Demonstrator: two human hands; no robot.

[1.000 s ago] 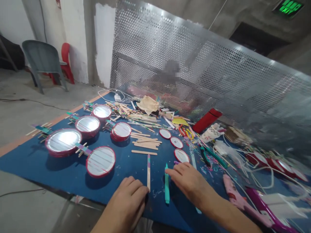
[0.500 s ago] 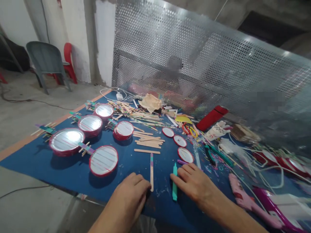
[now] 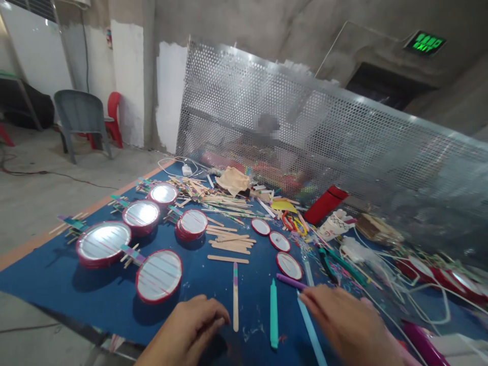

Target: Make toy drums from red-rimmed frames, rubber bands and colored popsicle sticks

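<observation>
My left hand (image 3: pixel 194 325), its fingers loosely curled and nothing seen in them, is just left of a craft stick (image 3: pixel 235 300). The stick's far end is coloured teal and purple. My right hand (image 3: pixel 343 320) is blurred at the right, its fingertips by the end of a purple marker (image 3: pixel 290 281); whether it grips the marker is unclear. A light blue marker-like stick (image 3: pixel 310 328) lies beside that hand. Between my hands lies a teal marker (image 3: pixel 273 315). Several plain craft sticks (image 3: pixel 231 244) lie beyond, one crosswise (image 3: pixel 227 259) above the coloured stick.
Several red-rimmed round banjo-like crafts (image 3: pixel 159 276) stand at the left. Small red-rimmed discs (image 3: pixel 288 265), green-handled pliers (image 3: pixel 345 267), a red cylinder (image 3: pixel 326 204) and white cords are at the right. A perforated metal panel (image 3: pixel 305 122) closes the table's back.
My right hand has left the teal marker and moved right, uncovering the light blue stick. My left hand has drawn slightly away from the coloured craft stick. The view has tilted up.
</observation>
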